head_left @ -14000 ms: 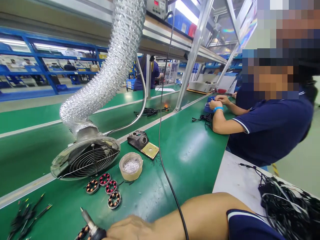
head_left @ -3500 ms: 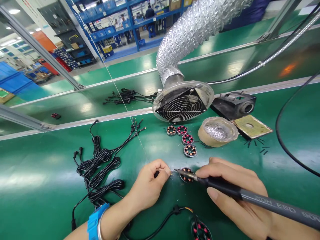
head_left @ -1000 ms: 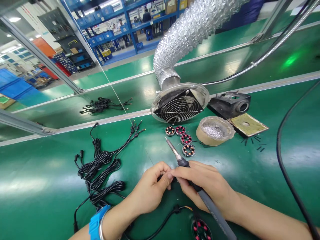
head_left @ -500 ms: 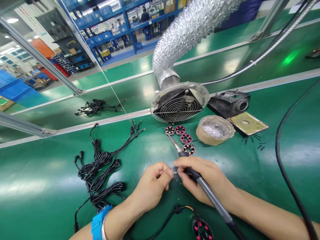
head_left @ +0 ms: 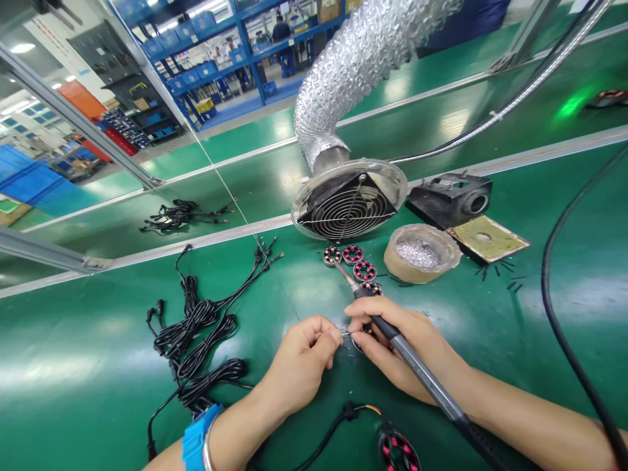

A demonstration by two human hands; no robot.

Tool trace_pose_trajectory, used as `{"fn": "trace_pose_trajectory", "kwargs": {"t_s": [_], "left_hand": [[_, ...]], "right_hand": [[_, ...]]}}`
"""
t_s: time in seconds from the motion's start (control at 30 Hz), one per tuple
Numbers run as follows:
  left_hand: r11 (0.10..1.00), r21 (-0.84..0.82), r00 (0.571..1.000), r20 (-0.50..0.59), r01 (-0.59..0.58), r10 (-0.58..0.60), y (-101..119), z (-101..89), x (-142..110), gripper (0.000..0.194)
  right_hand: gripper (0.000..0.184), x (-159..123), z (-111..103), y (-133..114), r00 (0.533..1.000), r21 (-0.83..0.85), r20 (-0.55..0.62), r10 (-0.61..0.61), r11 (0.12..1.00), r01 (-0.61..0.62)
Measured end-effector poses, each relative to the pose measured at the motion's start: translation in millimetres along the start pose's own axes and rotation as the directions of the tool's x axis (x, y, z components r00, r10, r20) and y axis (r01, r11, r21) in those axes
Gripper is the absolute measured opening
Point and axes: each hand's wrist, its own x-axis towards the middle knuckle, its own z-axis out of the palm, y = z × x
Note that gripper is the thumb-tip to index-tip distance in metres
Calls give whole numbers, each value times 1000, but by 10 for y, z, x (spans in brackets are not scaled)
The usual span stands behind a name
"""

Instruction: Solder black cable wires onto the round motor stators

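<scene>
My left hand [head_left: 308, 358] is closed in a pinch on the thin wire end [head_left: 345, 333] of a cable, most of it hidden by the fingers. My right hand [head_left: 417, 347] grips a soldering iron [head_left: 424, 374], its tip pointing away from me over the table. The thumb and a finger of that hand also meet the wire end. A ring-shaped motor stator [head_left: 356, 344] lies partly hidden beneath the right fingers. Ahead are several more stators, including one with red coils [head_left: 364, 271]. Near me a red-coiled stator [head_left: 398, 451] is joined to a black cable [head_left: 326, 437].
Several coiled black cables [head_left: 196, 320] lie to the left. A fume extractor [head_left: 348, 206] hangs behind the stators. At right stand a tub of solder bits [head_left: 422, 255], an iron holder [head_left: 454, 199] and a yellow sponge [head_left: 488, 238]. A power cord [head_left: 552, 281] loops at far right.
Both hands have come together at the wire, and the iron has swung from pointing left to pointing away. The rear cable bundle has slid left; a dark item has appeared at far right.
</scene>
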Motion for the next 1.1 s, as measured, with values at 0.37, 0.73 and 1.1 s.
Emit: {"fn": "trace_pose_trajectory", "kwargs": {"t_s": [0.37,0.73,1.1], "left_hand": [[1000,29,1000,4,-13,13,-15,-18,-2,26],[999,39,1000,18,3,-3,-43,-29,-14,28],[999,48,1000,23,16,-17,-33,-26,-17,28]], "right_hand": [[28,-22,-46,-31,993,-69,-68,-93,994,88],[26,-155,-427,-248,990,-60,40,-135,989,137],[27,-151,-354,-209,981,-16,46,-188,982,189]]}}
